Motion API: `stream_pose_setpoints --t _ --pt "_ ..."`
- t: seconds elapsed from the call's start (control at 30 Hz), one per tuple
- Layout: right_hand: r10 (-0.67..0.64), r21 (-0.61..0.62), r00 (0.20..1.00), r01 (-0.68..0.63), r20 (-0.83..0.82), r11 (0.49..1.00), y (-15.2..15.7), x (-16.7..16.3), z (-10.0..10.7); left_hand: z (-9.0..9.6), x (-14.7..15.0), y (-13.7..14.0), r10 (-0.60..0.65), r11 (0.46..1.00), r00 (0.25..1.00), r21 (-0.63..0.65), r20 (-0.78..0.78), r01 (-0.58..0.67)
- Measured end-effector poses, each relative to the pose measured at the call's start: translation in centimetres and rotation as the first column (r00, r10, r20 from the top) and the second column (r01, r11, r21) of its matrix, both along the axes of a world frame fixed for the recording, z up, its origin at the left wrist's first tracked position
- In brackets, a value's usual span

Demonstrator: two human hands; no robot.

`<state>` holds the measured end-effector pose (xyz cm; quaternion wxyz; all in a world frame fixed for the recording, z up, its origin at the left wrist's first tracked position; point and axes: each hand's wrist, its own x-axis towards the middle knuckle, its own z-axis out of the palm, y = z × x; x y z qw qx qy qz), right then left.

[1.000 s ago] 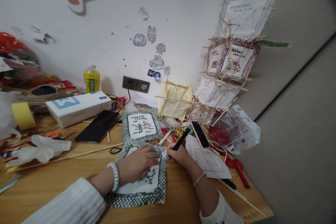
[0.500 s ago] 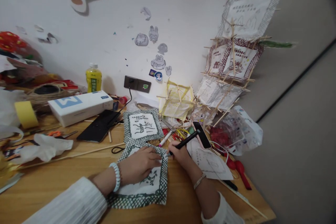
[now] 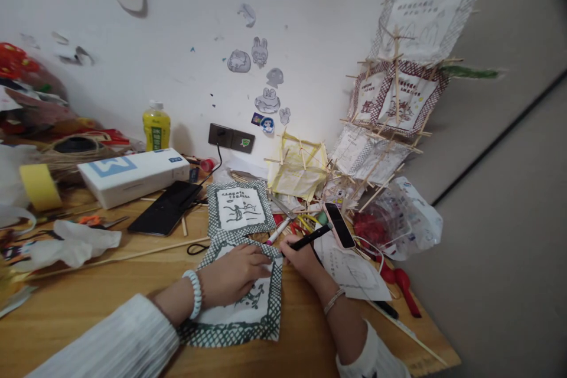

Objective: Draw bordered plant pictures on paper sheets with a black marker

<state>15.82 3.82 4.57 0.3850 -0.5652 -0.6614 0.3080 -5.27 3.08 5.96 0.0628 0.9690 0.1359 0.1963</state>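
Note:
A sheet of paper (image 3: 237, 320) with a dark green cross-hatched border and a drawing in its middle lies on the wooden table. My left hand (image 3: 234, 276) rests flat on it, fingers stretched out, covering part of the drawing. A black marker pen (image 3: 310, 238) is gripped in my right hand (image 3: 299, 257), its tip down at the sheet's upper right edge. Just beyond lies a second sheet (image 3: 241, 208) with the same kind of border, a landscape drawing and handwriting. Near my right hand are a capped white pen (image 3: 279, 230) and scissors (image 3: 283, 208).
Right of my right hand lie a pink-edged phone (image 3: 340, 225) and a paper with sketches (image 3: 354, 271). A tiered stick-and-paper lantern (image 3: 398, 94) stands at the right. At the left are a black tablet-like phone (image 3: 163, 209), a white box (image 3: 133, 174), yellow tape (image 3: 41, 187) and a bottle (image 3: 156, 128).
The marker's tip has shifted slightly up along the sheet's right border, and its barrel lies a little lower. My left hand stays on the sheet. The whole view has tilted slightly.

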Motion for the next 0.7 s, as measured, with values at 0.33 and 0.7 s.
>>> stream_pose_setpoints --t 0.33,0.7 --pt "0.031 0.025 0.999 -0.032 0.027 0.999 -0.25 -0.16 0.53 -0.30 -0.02 0.31 -0.007 1.000 1.000 0.001 -0.010 0.007" --pt "0.062 -0.009 0.998 -0.062 -0.014 0.998 -0.19 0.11 0.74 -0.21 -0.01 0.31 -0.003 1.000 1.000 0.001 -0.023 0.003"
